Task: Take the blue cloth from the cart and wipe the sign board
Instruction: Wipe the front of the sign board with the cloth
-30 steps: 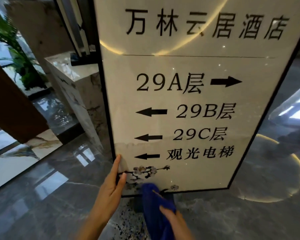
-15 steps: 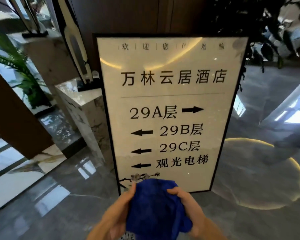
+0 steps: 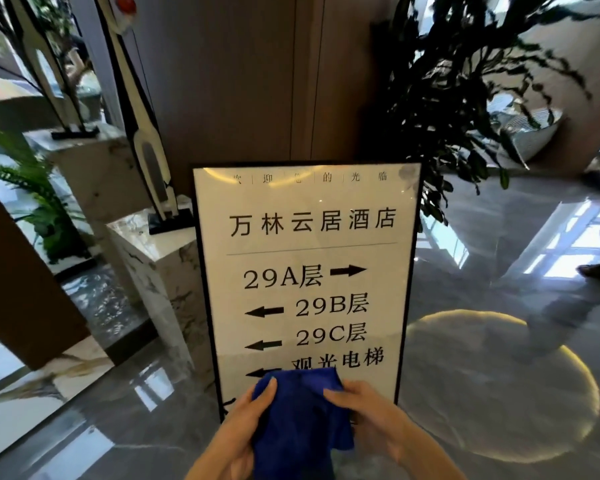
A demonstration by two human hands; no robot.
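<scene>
A cream sign board [image 3: 305, 258] with a black frame, Chinese lettering and arrows stands upright on the floor right in front of me. Below its lower edge I hold a bunched blue cloth [image 3: 298, 424] between both hands, clear of the board's face. My left hand [image 3: 243, 427] grips the cloth's left side with the thumb on top. My right hand [image 3: 371, 420] grips its right side. The cloth hides the bottom of the board. No cart is in view.
A white marble plinth [image 3: 153, 258] with a tall sculpture [image 3: 146, 143] stands just left of the board. A dark leafy plant [image 3: 458, 98] rises behind its right side. Glossy grey floor [image 3: 499, 358] spreads to the right; a green plant [image 3: 39, 209] is far left.
My view has pulled back and up, so the whole board shows. My left hand left the board's lower left edge and joined the right hand on the cloth.
</scene>
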